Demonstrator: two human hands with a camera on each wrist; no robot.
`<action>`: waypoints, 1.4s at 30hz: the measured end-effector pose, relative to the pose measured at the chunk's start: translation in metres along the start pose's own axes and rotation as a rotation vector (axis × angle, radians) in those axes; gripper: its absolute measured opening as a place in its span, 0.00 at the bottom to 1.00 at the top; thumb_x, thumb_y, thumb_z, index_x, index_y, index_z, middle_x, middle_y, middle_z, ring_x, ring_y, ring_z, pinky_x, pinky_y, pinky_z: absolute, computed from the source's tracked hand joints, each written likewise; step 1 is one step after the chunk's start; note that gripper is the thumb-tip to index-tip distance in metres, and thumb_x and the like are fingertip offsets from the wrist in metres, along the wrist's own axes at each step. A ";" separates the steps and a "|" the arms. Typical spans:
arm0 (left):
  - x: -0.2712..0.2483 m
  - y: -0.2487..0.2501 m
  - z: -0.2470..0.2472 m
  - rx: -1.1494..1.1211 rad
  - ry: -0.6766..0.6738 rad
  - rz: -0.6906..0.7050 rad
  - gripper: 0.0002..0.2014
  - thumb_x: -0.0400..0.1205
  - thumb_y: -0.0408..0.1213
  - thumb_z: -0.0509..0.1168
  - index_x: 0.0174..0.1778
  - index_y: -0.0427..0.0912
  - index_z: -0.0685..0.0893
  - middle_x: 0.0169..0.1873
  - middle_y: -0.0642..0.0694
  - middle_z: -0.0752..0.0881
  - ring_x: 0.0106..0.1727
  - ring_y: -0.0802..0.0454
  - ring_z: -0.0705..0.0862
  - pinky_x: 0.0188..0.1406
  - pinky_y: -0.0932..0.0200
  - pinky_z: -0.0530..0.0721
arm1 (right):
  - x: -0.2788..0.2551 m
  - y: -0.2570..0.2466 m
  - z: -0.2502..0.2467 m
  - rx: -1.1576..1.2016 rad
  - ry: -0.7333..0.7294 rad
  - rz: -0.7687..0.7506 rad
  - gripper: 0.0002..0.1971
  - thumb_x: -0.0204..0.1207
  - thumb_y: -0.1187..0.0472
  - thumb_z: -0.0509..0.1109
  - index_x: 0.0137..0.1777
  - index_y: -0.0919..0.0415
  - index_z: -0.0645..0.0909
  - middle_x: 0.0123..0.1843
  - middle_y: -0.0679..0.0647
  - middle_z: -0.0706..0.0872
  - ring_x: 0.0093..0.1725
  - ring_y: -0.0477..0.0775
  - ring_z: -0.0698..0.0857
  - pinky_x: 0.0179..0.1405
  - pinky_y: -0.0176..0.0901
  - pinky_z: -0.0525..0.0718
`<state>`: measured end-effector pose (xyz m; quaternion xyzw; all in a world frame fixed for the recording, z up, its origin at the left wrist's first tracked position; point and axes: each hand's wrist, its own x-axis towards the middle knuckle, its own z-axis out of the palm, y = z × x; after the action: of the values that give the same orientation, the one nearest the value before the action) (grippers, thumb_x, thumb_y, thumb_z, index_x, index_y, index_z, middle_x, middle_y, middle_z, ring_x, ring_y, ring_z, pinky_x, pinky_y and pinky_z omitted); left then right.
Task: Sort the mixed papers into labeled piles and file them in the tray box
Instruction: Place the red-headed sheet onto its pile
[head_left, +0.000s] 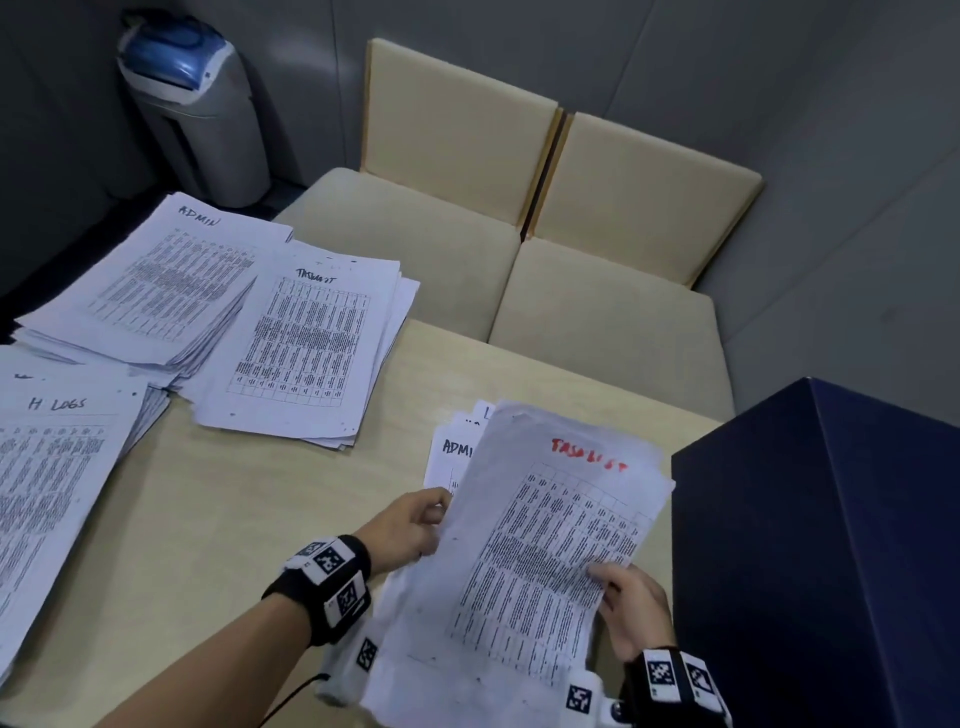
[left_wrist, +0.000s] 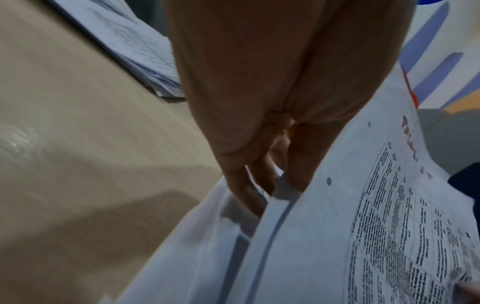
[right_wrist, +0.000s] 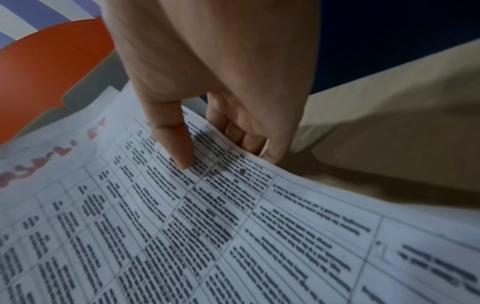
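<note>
A printed sheet headed in red "TASK LIST" (head_left: 545, 545) is held up over the mixed stack (head_left: 457, 457) near the table's front. My left hand (head_left: 415, 519) pinches its left edge, fingers curled under the paper (left_wrist: 389, 205). My right hand (head_left: 631, 597) grips the right edge, thumb (right_wrist: 179, 144) on top and fingers beneath the sheet (right_wrist: 182, 226). Three sorted piles lie at the left: "ADMIN" (head_left: 156, 280), "TASK LIST" (head_left: 306, 343) and "H LOGS" (head_left: 47, 483).
A dark blue box (head_left: 831, 545) stands at the table's right edge, close to my right hand. Two beige chairs (head_left: 519, 218) sit behind the wooden table (head_left: 234, 519). A grey and blue bin (head_left: 192, 104) stands on the floor at the back left.
</note>
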<state>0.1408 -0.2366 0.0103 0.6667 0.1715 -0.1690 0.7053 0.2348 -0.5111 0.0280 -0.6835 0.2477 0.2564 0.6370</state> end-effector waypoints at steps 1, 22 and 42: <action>0.000 0.001 -0.001 0.023 0.004 -0.001 0.18 0.65 0.10 0.53 0.40 0.36 0.77 0.33 0.51 0.84 0.32 0.54 0.78 0.28 0.63 0.70 | -0.001 0.000 0.000 0.004 0.005 -0.005 0.07 0.69 0.80 0.69 0.46 0.74 0.83 0.46 0.66 0.91 0.48 0.62 0.88 0.43 0.46 0.81; 0.013 0.021 -0.009 1.486 0.357 -0.144 0.16 0.89 0.42 0.52 0.53 0.42 0.85 0.48 0.42 0.87 0.48 0.42 0.88 0.41 0.54 0.78 | -0.007 0.007 0.003 -0.120 -0.014 -0.043 0.05 0.64 0.78 0.62 0.38 0.74 0.78 0.41 0.68 0.88 0.47 0.68 0.85 0.45 0.51 0.78; -0.043 -0.005 -0.047 0.073 0.560 0.090 0.11 0.83 0.50 0.67 0.44 0.46 0.87 0.38 0.53 0.90 0.37 0.54 0.87 0.43 0.46 0.85 | -0.005 -0.028 0.105 0.041 -0.271 -0.003 0.17 0.75 0.67 0.74 0.62 0.66 0.77 0.62 0.57 0.85 0.65 0.60 0.81 0.74 0.59 0.74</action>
<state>0.0996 -0.1899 0.0237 0.7193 0.3235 0.0470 0.6129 0.2463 -0.4049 0.0467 -0.6299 0.1636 0.3402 0.6788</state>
